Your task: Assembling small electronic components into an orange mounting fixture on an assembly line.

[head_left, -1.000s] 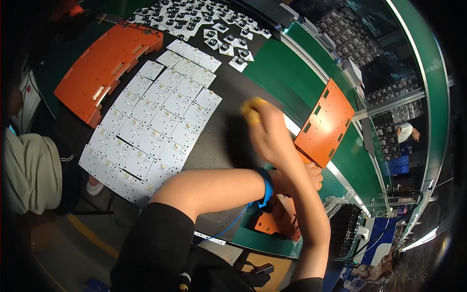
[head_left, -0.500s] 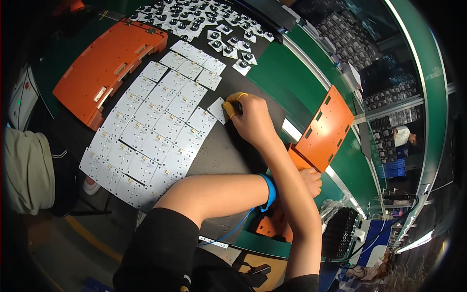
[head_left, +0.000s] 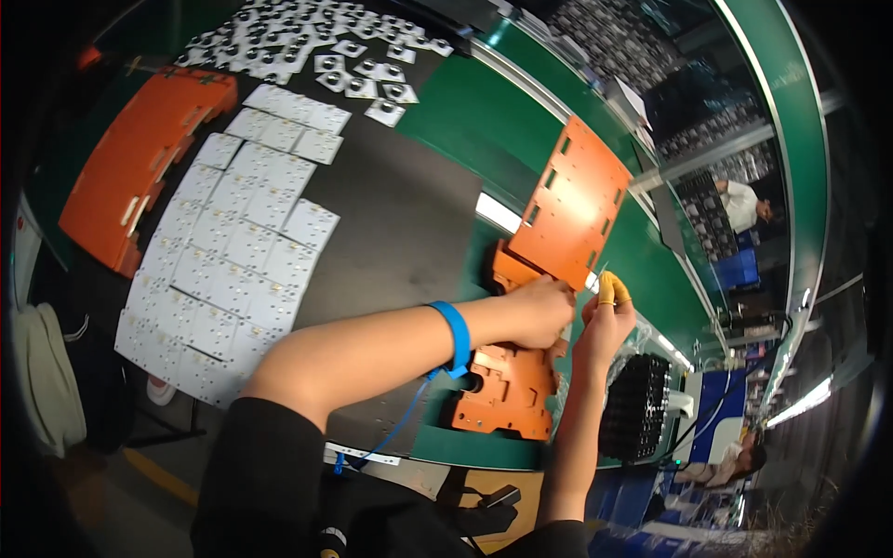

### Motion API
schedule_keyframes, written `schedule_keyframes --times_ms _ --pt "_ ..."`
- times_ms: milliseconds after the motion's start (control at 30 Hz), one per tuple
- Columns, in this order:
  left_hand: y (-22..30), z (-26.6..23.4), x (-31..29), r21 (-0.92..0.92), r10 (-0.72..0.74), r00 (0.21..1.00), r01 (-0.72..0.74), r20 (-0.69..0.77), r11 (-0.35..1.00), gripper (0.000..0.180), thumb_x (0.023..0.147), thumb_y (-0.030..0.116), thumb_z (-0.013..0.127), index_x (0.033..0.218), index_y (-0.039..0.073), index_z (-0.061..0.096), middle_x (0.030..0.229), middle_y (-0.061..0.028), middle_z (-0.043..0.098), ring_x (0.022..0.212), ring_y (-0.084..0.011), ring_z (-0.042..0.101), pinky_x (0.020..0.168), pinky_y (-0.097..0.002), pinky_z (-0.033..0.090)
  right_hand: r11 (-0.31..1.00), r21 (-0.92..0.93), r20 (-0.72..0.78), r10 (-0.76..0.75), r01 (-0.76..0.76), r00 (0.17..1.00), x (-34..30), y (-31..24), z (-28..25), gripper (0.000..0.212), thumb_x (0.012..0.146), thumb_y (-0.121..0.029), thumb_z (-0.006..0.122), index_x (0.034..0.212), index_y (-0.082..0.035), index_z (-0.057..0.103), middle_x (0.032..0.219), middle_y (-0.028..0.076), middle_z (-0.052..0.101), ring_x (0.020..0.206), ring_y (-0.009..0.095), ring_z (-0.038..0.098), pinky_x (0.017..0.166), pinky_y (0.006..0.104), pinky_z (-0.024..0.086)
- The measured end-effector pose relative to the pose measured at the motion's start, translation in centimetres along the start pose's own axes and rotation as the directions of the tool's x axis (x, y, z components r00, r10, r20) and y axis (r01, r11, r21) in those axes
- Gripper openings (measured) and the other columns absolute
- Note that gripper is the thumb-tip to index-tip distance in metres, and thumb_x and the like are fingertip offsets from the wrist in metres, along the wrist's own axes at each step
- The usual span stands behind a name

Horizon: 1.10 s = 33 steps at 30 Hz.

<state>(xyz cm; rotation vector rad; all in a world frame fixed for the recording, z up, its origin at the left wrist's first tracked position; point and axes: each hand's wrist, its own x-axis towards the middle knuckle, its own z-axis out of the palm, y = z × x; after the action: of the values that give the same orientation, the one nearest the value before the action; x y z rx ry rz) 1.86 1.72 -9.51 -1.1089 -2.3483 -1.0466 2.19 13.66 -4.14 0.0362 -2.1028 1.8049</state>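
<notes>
My left hand [head_left: 544, 312], with a blue band round its wrist, is curled at the orange fixture [head_left: 510, 391], below its raised orange lid [head_left: 579, 200]. What its fingers hold, if anything, is hidden. Just to its right, my right hand [head_left: 609, 318] wears yellow finger cots and is raised in a pinch. A thin pale edge shows at its fingertips, apparently a white circuit board seen edge-on. White circuit boards [head_left: 223, 251] lie in close rows on the dark mat to the left.
Another orange fixture [head_left: 149, 158] stands beyond the boards at the left. Many small white boards with black round parts [head_left: 326, 63] are spread at the back. A black ridged tray [head_left: 635, 409] sits to the right of my right forearm. Other people are visible at the right.
My right hand has left the loose board's place on the mat and moved right, beside my left hand. That board is gone from the mat. The left hand stays at the fixture; the view has shifted.
</notes>
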Motion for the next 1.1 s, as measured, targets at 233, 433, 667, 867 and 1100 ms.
schedule_keyframes --times_ms 233,433,667,867,1100 --pt "-1.0 0.2 0.5 -0.224 -0.179 0.962 0.132 -0.207 0.966 0.048 0.075 0.037 0.074 0.104 0.001 0.062 0.084 -0.0179 0.062 0.091 -0.0333 0.058 0.078 -0.0414 0.046 0.979 0.138 -0.088 0.163 -0.150 0.983 -1.5 3.6 -3.1 0.017 0.090 -0.014 0.062 0.099 0.001 0.063 0.063 -0.006 0.047 0.050 0.002 0.036 0.043 0.0199 0.025" --pt "0.2 -1.4 1.2 -0.540 -0.319 0.945 0.232 -0.073 0.809 0.018 0.087 0.012 0.056 0.096 -0.003 0.062 0.065 -0.0183 0.060 0.057 -0.0299 0.060 0.055 -0.0385 0.045 0.987 0.034 0.039 0.157 -0.159 0.987 -1.6 3.4 -3.9 0.015 0.091 -0.009 0.061 0.103 -0.001 0.059 0.080 -0.003 0.054 0.065 0.003 0.044 0.053 0.0195 0.035" --pt "-1.3 -0.7 1.4 -0.717 -0.542 0.838 0.414 0.060 0.561 0.024 0.095 0.006 0.047 0.115 -0.007 0.050 0.097 -0.0130 0.065 0.086 -0.0157 0.066 0.074 -0.0277 0.053 0.984 0.179 0.311 -0.068 0.012 0.948 -1.1 3.6 -5.3 0.022 0.098 -0.004 0.043 0.120 -0.006 0.040 0.104 0.005 0.046 0.076 0.011 0.049 0.068 0.0261 0.045" --pt "-1.3 -0.9 1.3 -0.789 -0.547 0.832 0.397 0.094 0.469 0.026 0.097 0.006 0.047 0.119 -0.007 0.043 0.101 -0.0152 0.063 0.093 -0.0189 0.066 0.079 -0.0284 0.055 0.972 0.226 0.414 -0.039 -0.061 0.909 -0.7 3.3 -5.6 0.026 0.099 -0.016 0.049 0.119 0.000 0.051 0.099 0.007 0.062 0.072 0.012 0.056 0.068 0.0251 0.047" --pt "-0.9 -1.1 1.4 -0.800 -0.525 0.845 0.385 0.105 0.459 0.019 0.095 0.005 0.050 0.110 -0.007 0.052 0.093 -0.0111 0.063 0.083 -0.0140 0.065 0.069 -0.0240 0.051 0.946 0.309 0.401 -0.033 -0.102 0.915 -0.2 3.7 -6.3 0.029 0.089 -0.011 0.064 0.115 0.001 0.058 0.092 0.003 0.060 0.076 0.010 0.055 0.068 0.0226 0.047"
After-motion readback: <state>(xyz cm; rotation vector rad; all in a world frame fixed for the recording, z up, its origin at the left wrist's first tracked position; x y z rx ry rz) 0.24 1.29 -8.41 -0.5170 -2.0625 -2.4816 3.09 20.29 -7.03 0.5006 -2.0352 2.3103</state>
